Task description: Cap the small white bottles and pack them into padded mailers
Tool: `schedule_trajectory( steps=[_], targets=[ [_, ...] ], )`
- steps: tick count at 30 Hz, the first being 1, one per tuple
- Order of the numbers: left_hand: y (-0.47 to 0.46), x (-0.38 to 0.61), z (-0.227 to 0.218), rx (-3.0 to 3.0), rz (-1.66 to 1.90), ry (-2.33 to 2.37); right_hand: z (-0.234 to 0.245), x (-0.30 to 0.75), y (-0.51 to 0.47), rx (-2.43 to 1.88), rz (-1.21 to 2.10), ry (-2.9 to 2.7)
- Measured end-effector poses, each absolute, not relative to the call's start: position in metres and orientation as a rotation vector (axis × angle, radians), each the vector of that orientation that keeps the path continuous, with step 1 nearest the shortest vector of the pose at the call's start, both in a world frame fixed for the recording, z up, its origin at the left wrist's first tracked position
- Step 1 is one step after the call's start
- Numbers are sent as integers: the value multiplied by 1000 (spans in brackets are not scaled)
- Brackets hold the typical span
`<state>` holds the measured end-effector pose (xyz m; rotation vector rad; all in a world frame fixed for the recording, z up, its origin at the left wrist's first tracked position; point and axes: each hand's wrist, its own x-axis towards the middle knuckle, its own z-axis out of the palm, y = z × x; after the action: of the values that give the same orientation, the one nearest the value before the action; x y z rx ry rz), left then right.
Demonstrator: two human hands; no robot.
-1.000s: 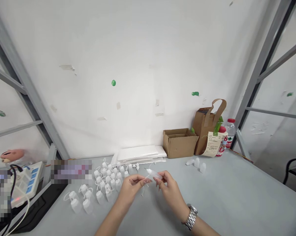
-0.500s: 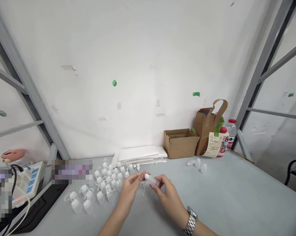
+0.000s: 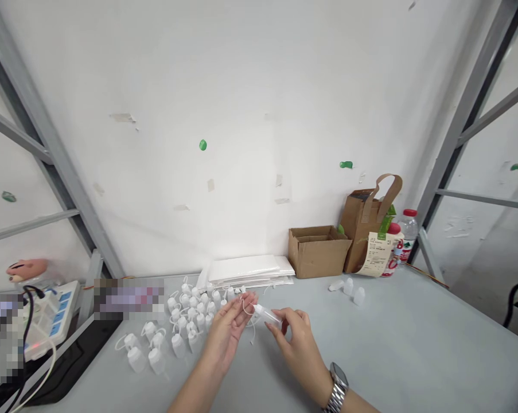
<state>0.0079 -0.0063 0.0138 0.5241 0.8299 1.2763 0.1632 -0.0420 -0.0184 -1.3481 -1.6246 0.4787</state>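
Holding a small bottle [image 3: 268,314] slantwise over the table [image 3: 392,344]

The right hand [image 3: 295,338] pinches the translucent bottle's body between thumb and fingertips, just above the grey surface. Its long axis runs from lower right to upper left, nozzle end toward the left hand [image 3: 229,327]. That hand's fingers reach loosely out to the nozzle; whether they grip anything cannot be told. A cluster of capped bottles [image 3: 185,321] stands just to the left.

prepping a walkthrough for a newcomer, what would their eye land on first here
The two hands at centre: the right hand grips a small clear bottle while the left hand meets its white tip. Just left of them, a crowd of small white bottles with tethered caps sits on the grey table. A cardboard box and brown paper bag sit against the wall at back right.
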Motion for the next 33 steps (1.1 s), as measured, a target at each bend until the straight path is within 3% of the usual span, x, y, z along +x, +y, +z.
schedule_trajectory(
  steps=[33],
  targets=[
    [-5, 5, 8, 801, 1127, 746, -11, 164, -48, -1273, 209, -1826]
  ],
)
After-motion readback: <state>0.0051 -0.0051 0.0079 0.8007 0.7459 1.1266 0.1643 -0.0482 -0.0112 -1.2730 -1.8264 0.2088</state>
